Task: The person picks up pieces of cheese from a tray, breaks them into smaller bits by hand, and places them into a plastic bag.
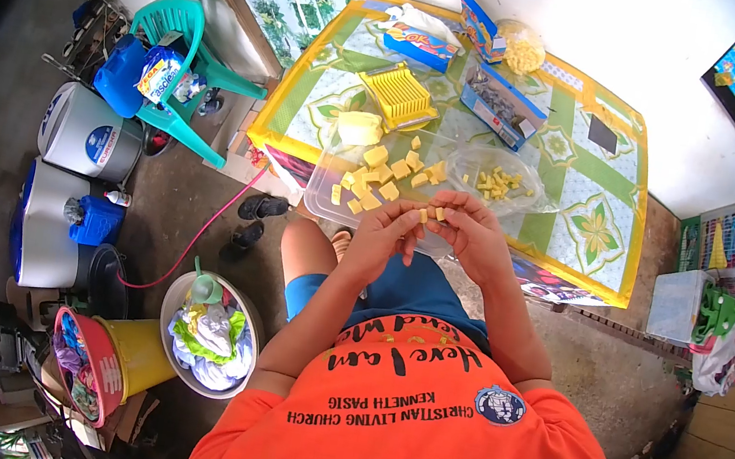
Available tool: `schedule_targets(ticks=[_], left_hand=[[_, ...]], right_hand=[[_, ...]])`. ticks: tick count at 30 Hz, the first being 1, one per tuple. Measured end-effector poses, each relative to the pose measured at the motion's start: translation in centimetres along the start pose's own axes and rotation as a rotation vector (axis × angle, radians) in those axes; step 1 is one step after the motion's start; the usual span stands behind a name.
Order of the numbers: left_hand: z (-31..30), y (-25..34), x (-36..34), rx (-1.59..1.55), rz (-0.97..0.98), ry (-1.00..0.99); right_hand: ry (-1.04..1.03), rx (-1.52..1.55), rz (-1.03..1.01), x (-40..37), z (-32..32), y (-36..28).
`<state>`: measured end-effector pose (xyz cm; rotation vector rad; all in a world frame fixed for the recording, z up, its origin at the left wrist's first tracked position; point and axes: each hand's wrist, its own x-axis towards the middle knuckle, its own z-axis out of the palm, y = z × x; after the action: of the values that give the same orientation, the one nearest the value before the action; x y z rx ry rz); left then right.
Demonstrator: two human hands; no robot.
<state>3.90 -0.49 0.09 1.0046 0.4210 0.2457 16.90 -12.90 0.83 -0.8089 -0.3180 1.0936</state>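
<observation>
My left hand (pixel 389 233) and my right hand (pixel 472 233) meet just above the near table edge. Each pinches a small yellow piece: one yellow piece (pixel 423 216) is at my left fingertips, and another small yellow piece (pixel 440 213) is at my right. Beyond my left hand, a clear plastic tray (pixel 323 188) holds several yellow chunks (pixel 382 173). A larger pale yellow block (pixel 359 128) sits by its far edge. Past my right hand, smaller yellow bits (pixel 499 184) lie in clear plastic (pixel 536 200).
On the patterned tablecloth (pixel 594 233) stand a yellow ribbed rack (pixel 398 95), blue boxes (pixel 502 106) and a bowl of pale pieces (pixel 519 48). At left are a green chair (pixel 172 19) and a laundry tub (pixel 254 331). A pink hose (pixel 200 234) crosses the floor.
</observation>
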Motion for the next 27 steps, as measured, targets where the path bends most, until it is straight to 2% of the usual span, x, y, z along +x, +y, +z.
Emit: schedule_targets(ticks=[10,17,27], left_hand=[[-0.2,-0.4,0.2,0.027,0.025,0.050],[-0.2,-0.4,0.3,0.186,0.062,0.028],[0.1,-0.4,0.2,0.116,0.030,0.048]], right_hand=[[0.000,-0.002,-0.003,0.2,-0.2,0.4],[-0.054,-0.065,-0.041,0.5,-0.6,1.4],[0.053,-0.123,-0.075,0.6,-1.2,1.0]])
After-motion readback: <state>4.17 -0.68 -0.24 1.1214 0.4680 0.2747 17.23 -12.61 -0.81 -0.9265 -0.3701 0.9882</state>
